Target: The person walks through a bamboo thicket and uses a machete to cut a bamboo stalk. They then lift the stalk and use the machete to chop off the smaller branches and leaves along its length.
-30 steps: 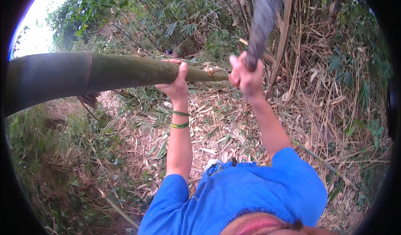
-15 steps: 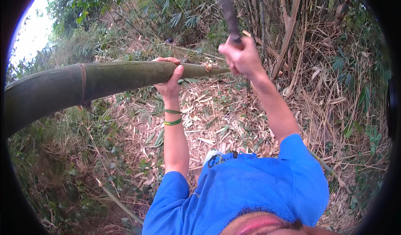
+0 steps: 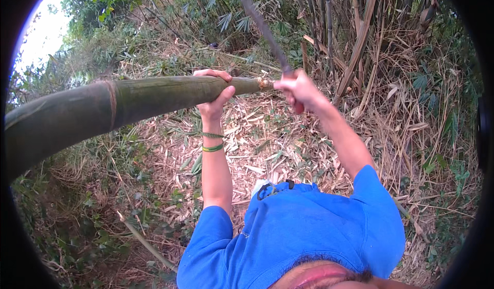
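A thick green bamboo pole (image 3: pixel 154 100) runs from the left rim toward the middle, with a brown ring at one joint and a pale, rough joint near its right part. My left hand (image 3: pixel 213 93) is wrapped round the pole, thumb on the near side and fingers over the top. In my right hand (image 3: pixel 301 91) is a machete (image 3: pixel 265 32), its long dark blade angled up and to the left, slightly blurred. That fist is by the pale joint and hides the pole's thin right end. Whether the blade touches the pole, I cannot tell.
Dry leaves and pale bamboo scraps (image 3: pixel 257 155) litter the ground below. Upright bamboo stems (image 3: pixel 360 42) and dry branches crowd the right and back. At lower left lies a thin cut stem (image 3: pixel 149 245) among low plants.
My right hand has come down toward the pole, and the machete blade has tilted further left. The pole and my left hand have shifted slightly right in the picture.
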A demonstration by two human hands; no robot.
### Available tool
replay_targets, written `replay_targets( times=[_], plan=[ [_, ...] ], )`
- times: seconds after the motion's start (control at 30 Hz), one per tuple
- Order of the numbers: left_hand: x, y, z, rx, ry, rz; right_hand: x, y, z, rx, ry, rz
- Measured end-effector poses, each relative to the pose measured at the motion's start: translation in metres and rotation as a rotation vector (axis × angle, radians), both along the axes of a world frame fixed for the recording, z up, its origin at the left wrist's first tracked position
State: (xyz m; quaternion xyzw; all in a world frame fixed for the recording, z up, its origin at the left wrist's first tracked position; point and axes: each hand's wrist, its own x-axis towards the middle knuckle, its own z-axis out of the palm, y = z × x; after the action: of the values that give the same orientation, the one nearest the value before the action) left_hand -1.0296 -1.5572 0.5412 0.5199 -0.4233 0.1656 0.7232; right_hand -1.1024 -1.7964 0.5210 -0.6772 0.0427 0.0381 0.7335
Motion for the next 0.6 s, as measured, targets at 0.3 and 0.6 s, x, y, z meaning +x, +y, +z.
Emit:
replay_targets(
  times=[0.3,0.6],
  plan=[
    [-0.016,-0.013,-0.001,0.035,0.001,-0.058,0.006,-0.002,-0.199,-0.274,0.41,0.116],
    [-0.047,-0.027,-0.011,-0.261,0.057,0.293,-0.019,0.033,-0.175,-0.319,0.162,-0.05]
  ],
)
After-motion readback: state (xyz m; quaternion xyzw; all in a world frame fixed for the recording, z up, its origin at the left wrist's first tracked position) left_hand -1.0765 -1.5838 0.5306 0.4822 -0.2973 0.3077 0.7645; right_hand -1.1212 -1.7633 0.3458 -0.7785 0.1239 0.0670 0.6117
